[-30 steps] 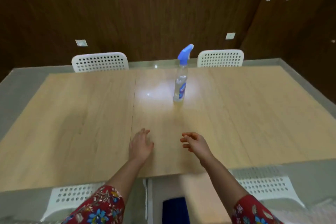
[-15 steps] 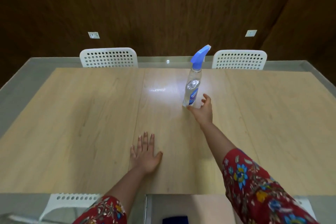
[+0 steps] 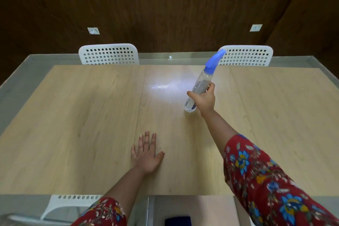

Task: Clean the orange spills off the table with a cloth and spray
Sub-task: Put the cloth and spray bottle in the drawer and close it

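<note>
A clear spray bottle point(image 3: 202, 83) with a blue trigger head stands in the middle of the light wooden table point(image 3: 73, 115), leaning toward the far right. My right hand point(image 3: 204, 100) grips its lower body, thumb on the left side. My left hand point(image 3: 146, 154) rests flat on the table near the front edge, fingers straight. No orange spill and no cloth are visible on the table.
Two white perforated chairs point(image 3: 109, 54) point(image 3: 246, 56) stand at the far side against a dark wood wall. Another white chair point(image 3: 64, 205) is tucked under the near edge at left. A dark blue object point(image 3: 178, 221) lies below the near edge.
My right hand reached forward from near the front edge to the bottle and closed round it, and the bottle tilted. My left hand settled flat on the table.
</note>
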Demonstrator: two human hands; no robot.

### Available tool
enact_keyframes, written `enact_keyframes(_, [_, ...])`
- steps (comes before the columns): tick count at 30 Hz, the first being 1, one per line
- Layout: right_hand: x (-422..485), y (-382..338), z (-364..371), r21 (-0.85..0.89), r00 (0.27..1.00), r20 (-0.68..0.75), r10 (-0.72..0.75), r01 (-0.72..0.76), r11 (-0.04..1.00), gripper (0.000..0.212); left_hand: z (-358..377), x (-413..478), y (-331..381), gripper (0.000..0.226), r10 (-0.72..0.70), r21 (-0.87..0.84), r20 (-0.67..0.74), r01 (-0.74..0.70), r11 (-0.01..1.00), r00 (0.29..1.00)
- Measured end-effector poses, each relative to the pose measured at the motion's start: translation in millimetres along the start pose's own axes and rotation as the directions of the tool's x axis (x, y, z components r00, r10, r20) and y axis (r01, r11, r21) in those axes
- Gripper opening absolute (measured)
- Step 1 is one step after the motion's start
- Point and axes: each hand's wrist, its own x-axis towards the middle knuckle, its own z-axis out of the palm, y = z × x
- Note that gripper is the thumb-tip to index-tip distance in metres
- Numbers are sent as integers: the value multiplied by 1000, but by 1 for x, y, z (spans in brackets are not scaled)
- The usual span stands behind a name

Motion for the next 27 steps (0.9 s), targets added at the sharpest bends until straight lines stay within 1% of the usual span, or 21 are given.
enact_keyframes(2, [-27,-2,-13,58,997,4,72,-72,996,66,-2,0,2,78,0,0,-6,0,1000,1000])
enact_keyframes(4, [-62,-4,-28,142,995,37,91,-95,985,62,-5,3,1,79,4,-4,23,-4,1000,1000])
enact_keyframes(6, [-105,-10,-49,208,991,103,87,-107,972,63,-11,3,-3,80,38,-62,64,-34,997,997])
enact_keyframes(7, [-126,-11,-60,222,985,150,86,-118,968,64,-13,3,-7,79,59,-120,53,-53,991,997])
enact_keyframes(8, [-147,-9,-72,224,978,197,73,-118,967,64,-14,0,-11,75,73,-196,2,-71,978,997])
enact_keyframes(9, [-170,-6,-84,214,971,233,57,-109,971,64,-12,-7,-16,69,73,-266,-94,-96,959,993])
enact_keyframes(10, [-188,-1,-95,197,963,268,39,-94,976,63,-10,-16,-19,62,55,-325,-218,-126,937,974])
enact_keyframes(12, [-229,13,-117,97,940,338,39,-76,992,62,1,-45,-26,49,5,-395,-429,-193,898,903])
enact_keyframes(13, [-247,21,-125,11,918,392,57,-67,998,63,8,-60,-30,44,-4,-412,-490,-227,882,872])
enact_keyframes(14, [-263,31,-132,-103,888,451,92,-51,993,67,15,-73,-35,41,0,-414,-527,-256,873,850])
enact_keyframes(16, [-293,54,-140,-357,833,529,161,46,933,75,31,-96,-48,38,25,-390,-551,-284,876,834])
enact_keyframes(17, [-304,67,-141,-442,816,551,175,108,890,78,37,-103,-55,38,39,-371,-553,-288,883,832])
enact_keyframes(19, [-322,94,-142,-553,783,586,207,199,809,86,48,-113,-67,41,78,-335,-514,-284,899,854])
enact_keyframes(21, [-334,118,-138,-638,737,620,270,273,720,94,53,-121,-74,45,148,-261,-427,-278,924,892])
enact_keyframes(22, [-337,128,-135,-688,727,616,305,307,658,95,54,-122,-75,47,174,-212,-382,-269,940,908])
enact_keyframes(23, [-340,136,-132,-741,733,592,335,333,583,93,55,-124,-75,49,184,-161,-340,-251,955,922])
enact_keyframes(25, [-343,150,-126,-827,765,524,374,352,439,81,58,-128,-74,52,177,-92,-289,-212,973,941])
enact_keyframes(26, [-343,154,-123,-858,782,480,398,323,400,75,59,-130,-73,54,171,-71,-279,-198,978,945])
enact_keyframes(27, [-343,158,-122,-883,794,427,433,264,387,74,61,-132,-72,56,165,-50,-273,-185,981,948])
